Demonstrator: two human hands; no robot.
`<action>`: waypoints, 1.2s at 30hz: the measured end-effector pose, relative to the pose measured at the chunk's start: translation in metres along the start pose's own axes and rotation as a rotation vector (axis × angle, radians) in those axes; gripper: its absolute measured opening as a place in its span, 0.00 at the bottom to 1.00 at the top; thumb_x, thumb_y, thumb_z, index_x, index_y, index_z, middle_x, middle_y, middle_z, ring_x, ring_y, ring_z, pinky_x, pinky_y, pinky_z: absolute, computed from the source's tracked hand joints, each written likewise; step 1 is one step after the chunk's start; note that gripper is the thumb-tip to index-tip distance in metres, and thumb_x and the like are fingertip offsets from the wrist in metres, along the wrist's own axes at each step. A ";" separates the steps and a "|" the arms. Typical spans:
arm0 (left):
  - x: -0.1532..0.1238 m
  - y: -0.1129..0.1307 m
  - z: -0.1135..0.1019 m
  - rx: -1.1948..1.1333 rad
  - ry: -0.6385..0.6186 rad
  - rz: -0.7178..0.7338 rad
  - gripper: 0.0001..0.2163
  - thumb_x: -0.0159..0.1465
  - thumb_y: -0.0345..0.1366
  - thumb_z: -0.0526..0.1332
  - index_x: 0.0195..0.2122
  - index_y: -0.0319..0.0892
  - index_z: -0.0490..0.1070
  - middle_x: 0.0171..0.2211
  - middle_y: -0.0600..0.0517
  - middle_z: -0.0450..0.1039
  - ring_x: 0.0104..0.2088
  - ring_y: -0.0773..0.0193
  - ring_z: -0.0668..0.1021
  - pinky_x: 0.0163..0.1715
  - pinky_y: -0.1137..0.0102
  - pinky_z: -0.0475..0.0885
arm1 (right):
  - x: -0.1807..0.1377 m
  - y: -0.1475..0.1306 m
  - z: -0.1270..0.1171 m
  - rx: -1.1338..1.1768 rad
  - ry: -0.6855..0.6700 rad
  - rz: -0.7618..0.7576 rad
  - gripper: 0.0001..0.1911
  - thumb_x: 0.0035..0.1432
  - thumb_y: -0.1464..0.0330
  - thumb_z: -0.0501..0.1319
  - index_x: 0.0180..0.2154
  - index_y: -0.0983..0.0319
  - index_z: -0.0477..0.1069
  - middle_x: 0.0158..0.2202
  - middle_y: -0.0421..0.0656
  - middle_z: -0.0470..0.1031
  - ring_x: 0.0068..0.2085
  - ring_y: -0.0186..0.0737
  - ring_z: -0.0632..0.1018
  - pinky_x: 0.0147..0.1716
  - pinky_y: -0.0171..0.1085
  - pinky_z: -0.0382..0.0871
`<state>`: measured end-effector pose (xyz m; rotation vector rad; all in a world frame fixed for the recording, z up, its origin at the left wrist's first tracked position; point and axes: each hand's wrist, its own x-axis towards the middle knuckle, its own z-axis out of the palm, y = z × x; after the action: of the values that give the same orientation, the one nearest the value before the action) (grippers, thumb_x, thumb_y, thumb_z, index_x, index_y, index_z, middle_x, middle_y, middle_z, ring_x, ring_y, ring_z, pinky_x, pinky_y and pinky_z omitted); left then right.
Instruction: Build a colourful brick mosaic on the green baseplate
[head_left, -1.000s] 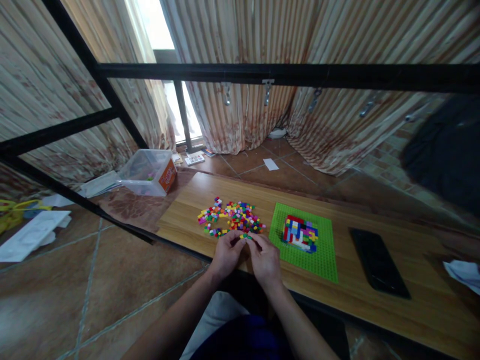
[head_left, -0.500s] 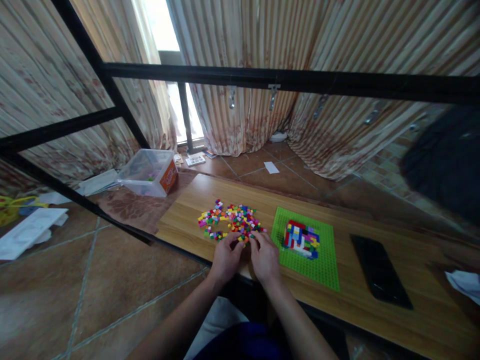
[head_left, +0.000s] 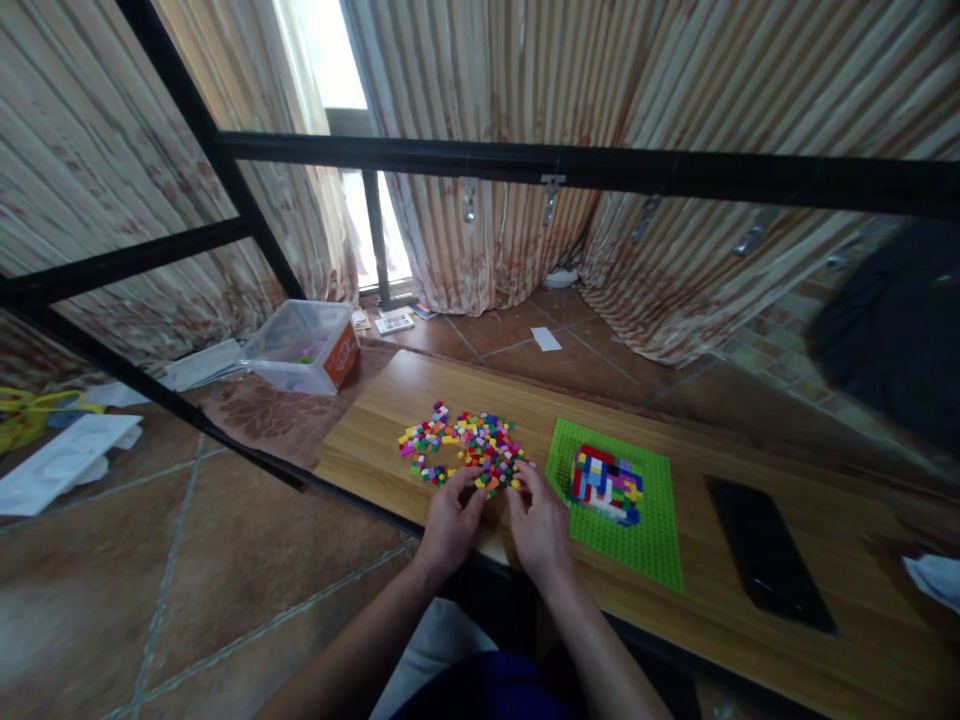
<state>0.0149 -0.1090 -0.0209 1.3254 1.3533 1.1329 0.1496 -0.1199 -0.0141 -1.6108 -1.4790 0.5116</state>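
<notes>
Both left hand (head_left: 450, 522) and right hand (head_left: 541, 528) curled at brick pile (head_left: 469, 440) edge; grip unclear, fingertips hidden

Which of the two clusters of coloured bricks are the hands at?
The loose pile, left of the green baseplate: the left hand and right hand both touch its near edge. The other cluster sits assembled on the baseplate, untouched.

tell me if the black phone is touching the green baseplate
Apart. The head view shows a strip of bare wooden tabletop between the right edge of the green baseplate and the black phone.
</notes>
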 end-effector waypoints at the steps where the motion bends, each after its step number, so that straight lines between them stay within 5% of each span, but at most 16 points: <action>1: -0.001 0.001 -0.001 0.022 -0.010 0.001 0.12 0.60 0.34 0.60 0.44 0.41 0.73 0.41 0.48 0.77 0.41 0.61 0.78 0.45 0.67 0.71 | -0.003 0.000 -0.003 0.023 -0.002 0.018 0.17 0.59 0.66 0.54 0.48 0.61 0.72 0.44 0.49 0.78 0.43 0.44 0.78 0.46 0.46 0.71; 7: -0.005 0.002 -0.005 0.156 -0.096 0.082 0.13 0.61 0.36 0.59 0.47 0.43 0.73 0.38 0.50 0.78 0.37 0.61 0.78 0.41 0.67 0.72 | -0.021 0.004 -0.033 0.141 0.029 0.161 0.12 0.57 0.61 0.58 0.38 0.59 0.75 0.38 0.44 0.79 0.39 0.43 0.79 0.43 0.43 0.72; 18: -0.001 -0.001 -0.006 0.209 -0.114 0.103 0.16 0.61 0.39 0.59 0.49 0.42 0.72 0.41 0.48 0.78 0.42 0.59 0.79 0.45 0.65 0.73 | -0.035 0.055 -0.110 0.220 0.313 0.409 0.21 0.55 0.55 0.60 0.43 0.63 0.74 0.38 0.49 0.80 0.35 0.44 0.80 0.37 0.43 0.75; 36: 0.000 -0.002 -0.008 0.291 -0.142 0.134 0.17 0.62 0.44 0.58 0.50 0.43 0.72 0.47 0.47 0.77 0.48 0.56 0.78 0.51 0.62 0.72 | -0.004 0.056 -0.110 -0.245 0.379 0.178 0.18 0.58 0.58 0.54 0.36 0.62 0.76 0.35 0.48 0.79 0.33 0.44 0.78 0.36 0.41 0.71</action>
<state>0.0066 -0.1096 -0.0216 1.6956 1.3772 0.9320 0.2678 -0.1534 -0.0009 -1.9192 -1.1520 0.1094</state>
